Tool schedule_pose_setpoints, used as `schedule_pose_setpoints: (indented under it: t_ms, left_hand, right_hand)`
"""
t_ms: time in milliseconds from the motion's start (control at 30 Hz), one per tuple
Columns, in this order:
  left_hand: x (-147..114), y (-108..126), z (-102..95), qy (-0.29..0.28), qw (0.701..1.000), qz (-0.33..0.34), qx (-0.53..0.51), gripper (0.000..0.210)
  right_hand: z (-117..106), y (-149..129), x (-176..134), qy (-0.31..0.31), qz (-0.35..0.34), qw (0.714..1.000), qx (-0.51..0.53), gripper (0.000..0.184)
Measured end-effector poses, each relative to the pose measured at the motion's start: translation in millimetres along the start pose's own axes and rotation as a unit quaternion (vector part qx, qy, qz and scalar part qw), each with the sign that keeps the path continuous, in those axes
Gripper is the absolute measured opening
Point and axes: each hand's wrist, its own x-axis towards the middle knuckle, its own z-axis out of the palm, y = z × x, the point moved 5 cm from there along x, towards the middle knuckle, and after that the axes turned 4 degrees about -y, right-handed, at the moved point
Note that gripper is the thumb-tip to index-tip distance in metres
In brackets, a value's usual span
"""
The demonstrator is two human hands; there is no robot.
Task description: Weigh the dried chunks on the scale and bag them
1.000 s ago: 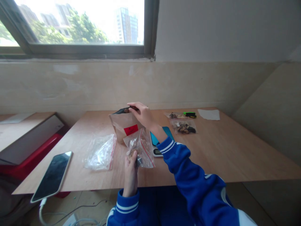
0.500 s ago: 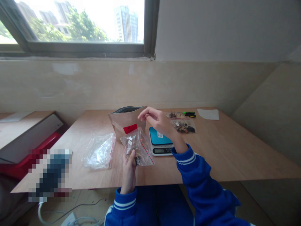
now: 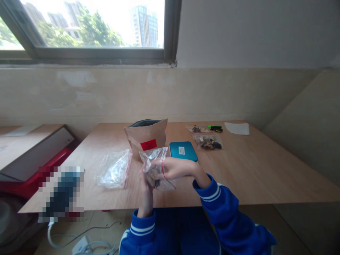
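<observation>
My left hand point(image 3: 145, 194) grips a clear zip bag point(image 3: 168, 183) from below and the left, close above the table's front part. Brown and dark dried pieces point(image 3: 153, 176) lie in its lower part, and a red line runs along its zip edge. The fingers of my right hand point(image 3: 179, 168) reach in through the bag's mouth, pressed together near those pieces; the plastic blurs their tips. Just behind stands an open brown paper pouch point(image 3: 146, 136) with a red label. To its right, my right hand and wrist hide the front of a blue-topped digital scale point(image 3: 189, 151).
Flat clear zip bags point(image 3: 113, 170) lie left of the pouch. Two filled bags of dried pieces point(image 3: 208, 141), a green-and-black tool point(image 3: 215, 128) and white paper point(image 3: 237, 128) sit at the back right. A pixelated object point(image 3: 63, 193) is at the table's left edge.
My right hand has come down from above the scale and put its fingers into the zip bag. The bag is now bunched more narrowly. My left hand keeps its hold.
</observation>
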Motion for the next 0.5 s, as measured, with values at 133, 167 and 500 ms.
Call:
schedule_pose_setpoints:
  t_ms: [133,167,500]
  left_hand:
    - [3.5,-6.8,-4.2,0.003,1.0,0.004,0.005,0.056]
    - [4.0,-8.1,-4.8,0.0,1.0,0.005,0.012,0.056]
    - [6.5,-2.1,-4.5,-0.013,0.996,0.058,0.073,0.055]
  right_hand:
    - [4.9,11.7,-0.3,0.017,0.024,0.999,-0.024,0.035]
    - [5.1,13.8,-0.1,0.033,0.032,0.998,-0.034,0.034]
    - [1.2,4.8,0.1,0.119,0.048,0.991,-0.039,0.024]
